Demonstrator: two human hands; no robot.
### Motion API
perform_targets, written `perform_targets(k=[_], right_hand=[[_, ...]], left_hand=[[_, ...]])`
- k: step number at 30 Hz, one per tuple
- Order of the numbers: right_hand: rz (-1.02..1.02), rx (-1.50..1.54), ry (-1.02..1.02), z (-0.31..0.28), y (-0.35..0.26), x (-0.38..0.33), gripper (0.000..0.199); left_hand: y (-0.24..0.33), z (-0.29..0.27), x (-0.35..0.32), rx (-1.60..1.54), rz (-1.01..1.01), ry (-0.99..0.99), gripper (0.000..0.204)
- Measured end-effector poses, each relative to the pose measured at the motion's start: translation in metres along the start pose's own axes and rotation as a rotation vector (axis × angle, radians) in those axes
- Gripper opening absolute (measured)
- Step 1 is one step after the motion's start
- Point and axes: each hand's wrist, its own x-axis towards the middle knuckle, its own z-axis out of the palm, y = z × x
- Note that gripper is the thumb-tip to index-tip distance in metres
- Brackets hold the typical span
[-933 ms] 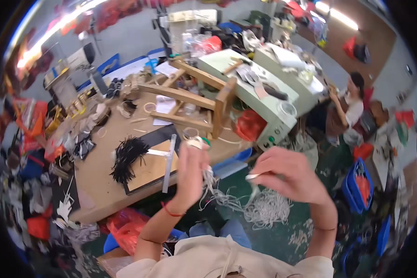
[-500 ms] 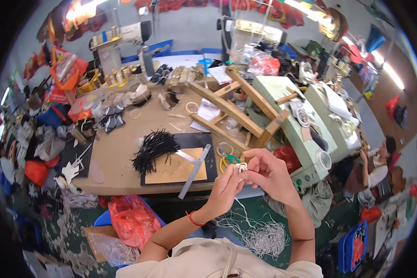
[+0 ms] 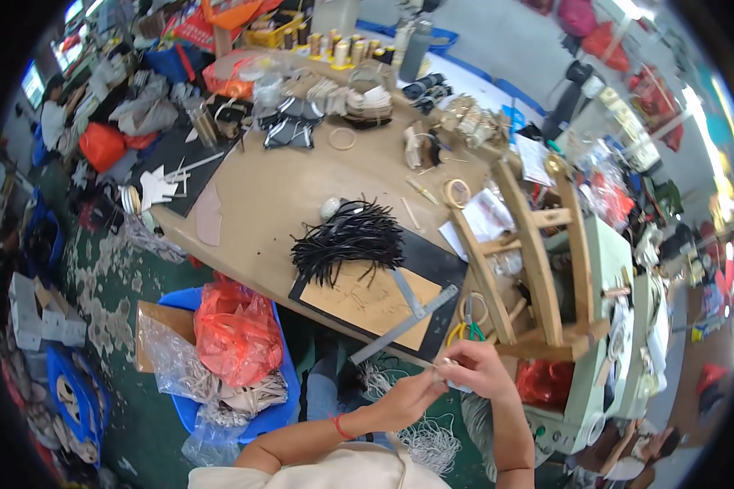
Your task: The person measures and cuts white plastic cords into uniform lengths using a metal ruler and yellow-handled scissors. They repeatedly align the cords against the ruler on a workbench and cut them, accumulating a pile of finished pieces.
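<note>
Both hands meet just past the front edge of the workbench. My left hand [image 3: 410,398] and my right hand [image 3: 483,372] are closed with fingertips together, pinching a small pale bit of white cord [image 3: 439,365]. The fingers hide most of it. Below, a loose heap of white cord [image 3: 431,445] lies near my lap. On the bench, a bundle of black strips [image 3: 349,243] rests on a tan board [image 3: 352,295] over a black mat [image 3: 434,255]. A metal square ruler [image 3: 401,324] lies across the board's corner. Green and yellow-handled scissors [image 3: 465,328] lie beside the mat, closest to my right hand.
A wooden frame [image 3: 534,244] stands to the right, against a pale green machine [image 3: 616,281]. At lower left, a blue bin [image 3: 289,389] holds a red plastic bag [image 3: 238,336] and bundled cords. Thread spools [image 3: 341,53] and a grey bottle [image 3: 416,50] line the far side.
The view has swung left, so the bench and blue bin appear further right. My hands stay together, and the white cord between them is now more covered by my fingers.
</note>
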Motion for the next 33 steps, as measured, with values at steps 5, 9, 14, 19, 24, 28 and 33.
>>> perform_targets(k=[5, 9, 14, 19, 24, 28, 33], right_hand=[[-0.122, -0.575, 0.169, 0.037, 0.133, 0.152, 0.029], [-0.212, -1.062, 0.234, 0.075, 0.172, 0.23, 0.029], [-0.285, -1.178, 0.336, 0.063, 0.184, 0.321, 0.022], [-0.297, -1.172, 0.404, 0.045, 0.181, 0.367, 0.021], [-0.293, -0.784, 0.614, 0.001, 0.168, 0.245, 0.027], [0.187, -0.835, 1.066, -0.048, 0.25, 0.067, 0.032], [0.31, -0.886, 0.883, -0.034, 0.304, 0.005, 0.057]], left_hand=[[-0.063, -0.044, -0.012, -0.328, -0.661, 0.09, 0.024], [-0.087, -0.056, -0.037, -0.246, -0.767, 0.084, 0.027], [-0.117, -0.053, -0.063, -0.23, -0.901, -0.185, 0.028], [-0.128, -0.06, -0.067, 0.073, -0.935, -0.143, 0.025], [-0.155, -0.078, -0.081, 0.083, -0.967, 0.37, 0.022], [-0.173, -0.077, -0.059, 0.028, -0.839, 0.325, 0.023], [-0.194, -0.1, -0.051, 0.178, -0.773, 0.282, 0.025]])
